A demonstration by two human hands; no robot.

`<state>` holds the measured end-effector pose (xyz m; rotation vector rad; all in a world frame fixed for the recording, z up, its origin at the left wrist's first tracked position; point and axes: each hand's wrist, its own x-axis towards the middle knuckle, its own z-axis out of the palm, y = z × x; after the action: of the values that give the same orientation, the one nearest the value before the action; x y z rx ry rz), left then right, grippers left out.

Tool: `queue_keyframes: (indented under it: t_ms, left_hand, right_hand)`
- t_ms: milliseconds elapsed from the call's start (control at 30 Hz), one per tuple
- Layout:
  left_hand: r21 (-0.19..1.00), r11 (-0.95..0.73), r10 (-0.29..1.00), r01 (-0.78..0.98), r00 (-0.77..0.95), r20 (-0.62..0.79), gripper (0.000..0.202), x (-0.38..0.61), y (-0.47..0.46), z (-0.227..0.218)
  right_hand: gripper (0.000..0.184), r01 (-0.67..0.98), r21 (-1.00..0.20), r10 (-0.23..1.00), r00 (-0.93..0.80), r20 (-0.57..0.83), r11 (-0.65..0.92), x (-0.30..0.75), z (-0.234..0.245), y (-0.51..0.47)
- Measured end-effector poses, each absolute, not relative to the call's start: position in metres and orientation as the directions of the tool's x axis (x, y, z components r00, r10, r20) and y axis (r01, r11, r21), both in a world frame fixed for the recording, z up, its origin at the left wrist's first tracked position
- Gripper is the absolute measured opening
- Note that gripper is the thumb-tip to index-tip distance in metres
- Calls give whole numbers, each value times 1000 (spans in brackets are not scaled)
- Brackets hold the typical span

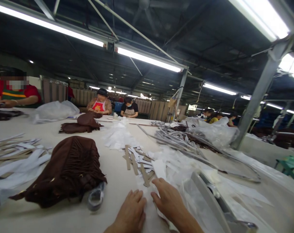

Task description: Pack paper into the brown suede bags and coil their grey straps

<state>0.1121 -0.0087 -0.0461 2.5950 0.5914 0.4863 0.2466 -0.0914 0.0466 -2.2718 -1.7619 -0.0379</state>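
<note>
My left hand [131, 208] rests low on the white table [115, 168], fingers lightly bent and laid down beside a thin white sheet [149, 210]. To its right, my right hand [170, 199] has its thumb and fingers apart, over the edge of white paper; no held object shows in it. Just ahead of both hands lies a heap of white and tan strips [139, 161]. A dark brown fringed bag [69, 168] sits on the table left of my hands, with a clear-wrapped roll [96, 195] at its near right side.
A grey plastic bin [207, 200] stands right of my right hand. Wrapped straps [183, 139] and clear plastic [217, 131] lie farther right, near a metal post [261, 90]. More strips [16, 158] and brown bags [81, 123] lie left. Several people work across the table.
</note>
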Motion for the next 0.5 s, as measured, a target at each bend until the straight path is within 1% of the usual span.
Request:
queue_keyframes:
  t_ms: [33,100,200,333,500]
  left_hand:
    - [450,-826,465,339,861,206,40,112,-10,-44]
    - [425,-827,476,367,861,182,41,115,-11,-38]
    - [406,-828,483,386,859,168,42,123,-11,-28]
    - [397,-835,480,380,857,189,37,133,-12,-23]
    - [420,-813,518,402,830,208,40,141,-13,-28]
  right_hand:
    - [29,947,-142,944,305,127,-287,253,42,-94]
    - [30,936,-65,936,348,45,-345,260,29,-95]
    - [35,946,-17,946,325,9,-325,264,15,-90]
    - [41,964,1,964,266,-1,-266,271,16,-85]
    - [34,988,-29,988,151,-12,-151,291,23,-89]
